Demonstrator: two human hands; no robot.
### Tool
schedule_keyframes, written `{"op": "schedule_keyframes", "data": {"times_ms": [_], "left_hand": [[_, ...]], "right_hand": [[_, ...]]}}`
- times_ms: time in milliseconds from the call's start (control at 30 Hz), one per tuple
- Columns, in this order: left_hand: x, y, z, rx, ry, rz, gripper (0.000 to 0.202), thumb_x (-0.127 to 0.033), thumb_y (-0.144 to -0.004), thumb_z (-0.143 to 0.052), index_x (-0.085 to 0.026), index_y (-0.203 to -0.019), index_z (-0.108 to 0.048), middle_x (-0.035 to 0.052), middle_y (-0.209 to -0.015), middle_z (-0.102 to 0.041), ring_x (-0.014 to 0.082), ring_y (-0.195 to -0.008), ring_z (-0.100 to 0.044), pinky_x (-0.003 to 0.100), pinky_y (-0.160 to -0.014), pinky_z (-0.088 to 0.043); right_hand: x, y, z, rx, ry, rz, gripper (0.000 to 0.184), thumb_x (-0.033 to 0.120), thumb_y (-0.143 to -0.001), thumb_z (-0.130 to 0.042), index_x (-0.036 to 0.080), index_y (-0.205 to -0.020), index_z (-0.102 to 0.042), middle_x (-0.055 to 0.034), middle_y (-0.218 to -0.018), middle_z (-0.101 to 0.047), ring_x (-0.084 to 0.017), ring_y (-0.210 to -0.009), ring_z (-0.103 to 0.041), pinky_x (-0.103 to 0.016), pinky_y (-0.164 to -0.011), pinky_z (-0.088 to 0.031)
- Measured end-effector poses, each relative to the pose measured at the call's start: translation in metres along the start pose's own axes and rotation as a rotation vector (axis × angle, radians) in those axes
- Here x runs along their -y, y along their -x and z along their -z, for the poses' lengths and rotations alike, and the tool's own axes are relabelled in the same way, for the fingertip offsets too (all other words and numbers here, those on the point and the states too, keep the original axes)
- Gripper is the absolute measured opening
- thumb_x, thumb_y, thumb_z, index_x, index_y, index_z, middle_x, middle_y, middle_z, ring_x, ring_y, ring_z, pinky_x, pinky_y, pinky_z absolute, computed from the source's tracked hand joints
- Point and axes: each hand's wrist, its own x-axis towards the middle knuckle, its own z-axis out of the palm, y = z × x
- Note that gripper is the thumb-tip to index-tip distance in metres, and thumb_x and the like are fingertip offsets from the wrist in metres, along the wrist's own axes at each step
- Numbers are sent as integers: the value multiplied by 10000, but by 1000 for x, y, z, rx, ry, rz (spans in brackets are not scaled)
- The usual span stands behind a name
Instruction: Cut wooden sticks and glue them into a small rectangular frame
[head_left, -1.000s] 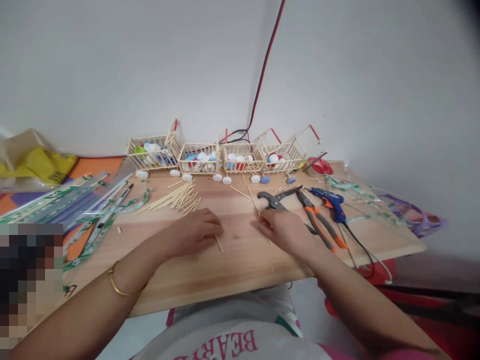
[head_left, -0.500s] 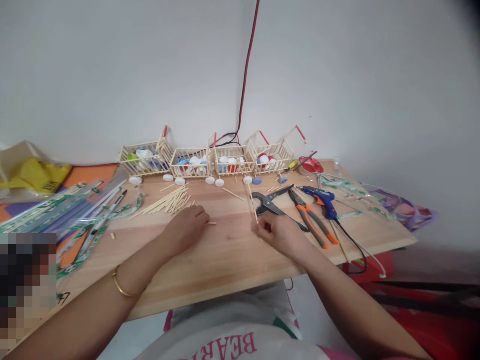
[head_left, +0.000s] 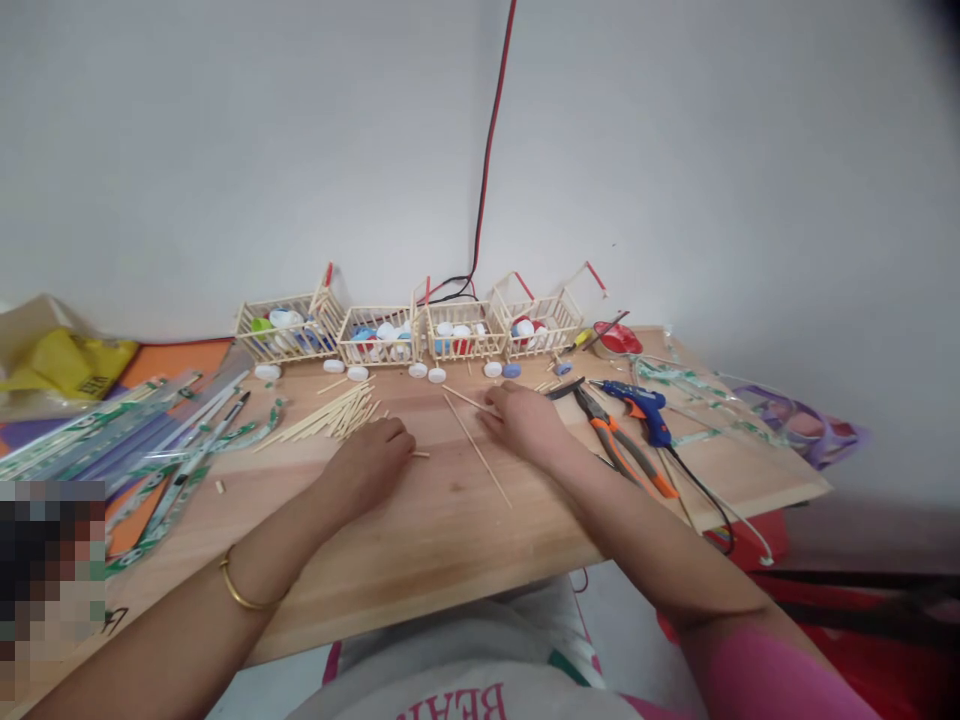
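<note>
My left hand (head_left: pixel 375 455) is closed on the wooden board, with the end of a thin wooden stick (head_left: pixel 421 455) poking out past its fingertips. Its fingers are partly hidden by the back of the hand. Just behind it lies a loose pile of wooden sticks (head_left: pixel 341 408). My right hand (head_left: pixel 521 422) pinches the near end of a short wooden stick (head_left: pixel 463 399) on the board. A longer wooden stick (head_left: pixel 480 452) lies slantwise between both hands. Black-handled pliers (head_left: pixel 564 389) are mostly covered by my right hand.
Several small stick-built carts (head_left: pixel 289 318) filled with bottle caps line the wall. Orange-handled pliers (head_left: pixel 626 450), a blue glue gun (head_left: pixel 645 405) and its black cord lie right. A red bowl (head_left: pixel 619 340) sits behind. Plastic-wrapped strips (head_left: pixel 150 425) and a pen lie left.
My right hand has let go of the longer stick, which now lies on the board, and moved forward onto the short stick. My left hand has hardly moved.
</note>
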Motion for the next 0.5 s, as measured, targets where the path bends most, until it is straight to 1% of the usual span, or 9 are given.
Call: {"op": "schedule_keyframes", "data": {"times_ms": [100,200,267,367,433,500], "left_hand": [[0,0,2,13,18,1,220,-187,-895,-419,-151,-814,-620,93,-865,-599,198,-822,-546,327,-750,-422],[0,1,4,13,26,-3,222,-183,-892,-417,-152,-807,-618,94,-873,-601,198,-814,-545,328,-743,-421],[0,2,5,14,26,-9,221,-179,-891,-416,-151,-804,-617,95,-874,-600,198,-815,-544,329,-744,-420],[-1,3,5,17,23,-16,193,-158,-875,-435,-151,-811,-617,96,-876,-598,202,-819,-543,330,-742,-419],[-1,3,5,14,20,-21,183,-149,-869,-440,-150,-817,-616,99,-882,-598,206,-821,-543,333,-740,-418],[0,3,5,7,20,-23,184,-149,-869,-441,-149,-810,-615,102,-883,-597,210,-822,-542,338,-743,-419]], "right_hand": [[9,-21,-4,27,30,-37,274,325,-891,-456,115,-964,-616,-168,-1000,-655,-239,-932,-614,-298,-767,-434],[15,-31,-4,46,33,-97,278,264,-903,-412,94,-987,-615,-181,-929,-673,-248,-866,-644,-322,-730,-462],[17,-36,-1,48,33,-140,288,256,-902,-407,89,-1025,-607,-186,-921,-677,-257,-855,-653,-333,-712,-472],[20,-45,1,52,27,-173,315,259,-913,-381,90,-1039,-615,-206,-957,-675,-265,-896,-652,-344,-727,-475],[23,-53,0,57,24,-187,340,257,-923,-358,82,-1035,-628,-225,-979,-670,-267,-920,-648,-354,-744,-473],[26,-62,-4,64,21,-201,340,246,-919,-372,70,-1043,-635,-245,-1001,-662,-270,-941,-643,-365,-762,-470]]}}
